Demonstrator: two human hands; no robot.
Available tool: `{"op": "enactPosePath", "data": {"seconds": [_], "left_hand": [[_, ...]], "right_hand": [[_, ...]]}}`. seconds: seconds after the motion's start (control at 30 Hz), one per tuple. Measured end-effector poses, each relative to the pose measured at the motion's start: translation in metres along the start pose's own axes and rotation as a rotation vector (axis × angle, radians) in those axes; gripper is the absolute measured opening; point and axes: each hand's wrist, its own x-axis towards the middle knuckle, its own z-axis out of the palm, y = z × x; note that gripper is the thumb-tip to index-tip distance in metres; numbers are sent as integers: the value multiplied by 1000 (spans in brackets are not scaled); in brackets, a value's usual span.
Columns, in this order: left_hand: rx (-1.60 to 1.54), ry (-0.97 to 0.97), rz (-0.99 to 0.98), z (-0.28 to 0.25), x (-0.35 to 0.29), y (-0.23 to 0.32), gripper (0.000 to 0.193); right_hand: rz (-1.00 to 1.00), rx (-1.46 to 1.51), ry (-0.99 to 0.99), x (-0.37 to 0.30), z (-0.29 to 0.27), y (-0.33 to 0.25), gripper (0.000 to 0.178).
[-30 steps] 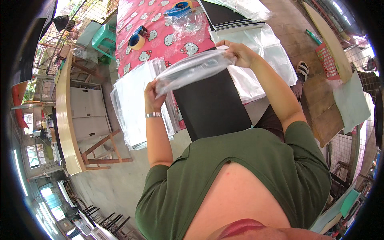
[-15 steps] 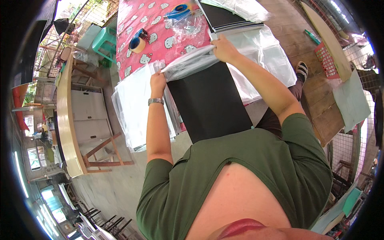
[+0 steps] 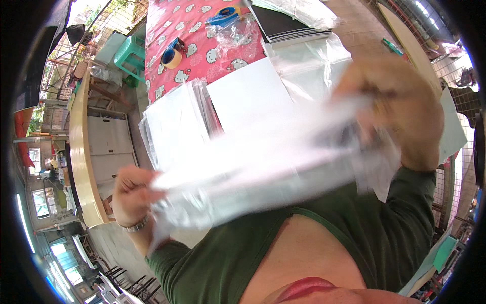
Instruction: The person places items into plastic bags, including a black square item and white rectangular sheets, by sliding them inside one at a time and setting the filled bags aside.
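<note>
A clear plastic sleeve [image 3: 258, 175], whitish and smeared by motion, stretches between my hands close in front of my chest. My left hand [image 3: 132, 195] pinches its left end between thumb and fingers. At the other end my right hand [image 3: 400, 111], blurred, is closed on the plastic; whether a board is inside the sleeve I cannot tell. Beyond it, a white sheet [image 3: 248, 88] lies on the table. To its left rests a pile of white sheets in plastic [image 3: 174, 114], partly hidden by the sleeve. Flat clear sleeves [image 3: 309, 66] lie to its right.
A stack of black boards [image 3: 278, 23] lies at the table's far right. On the pink patterned tablecloth [image 3: 197, 61] are a tan tape roll on a dispenser [image 3: 172, 57], a blue tape dispenser [image 3: 224, 16] and crumpled plastic [image 3: 233, 38]. A green stool [image 3: 132, 57] stands left.
Both hands have come up and back toward my chest, spreading apart with the plastic between them. The black board no longer shows in front of me; a white sheet shows on the table.
</note>
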Motion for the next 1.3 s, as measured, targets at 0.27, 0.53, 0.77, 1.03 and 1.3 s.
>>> {"op": "enactPosePath", "data": {"seconds": [0.27,0.53,0.77,1.03,1.3], "left_hand": [[-290,-451,-725,17,-10,-75,15],[-568,-284,-715,39,-5,-232,14],[-576,80,-701,80,-16,-307,11],[-528,229,264,68,-24,-276,50],[-384,196,700,56,-6,-117,72]], "right_hand": [[286,563,-304,-48,12,112,48],[345,886,-64,-43,43,247,37],[597,668,178,-51,51,358,28],[-125,563,425,-58,54,239,82],[-514,32,527,25,19,102,44]]}}
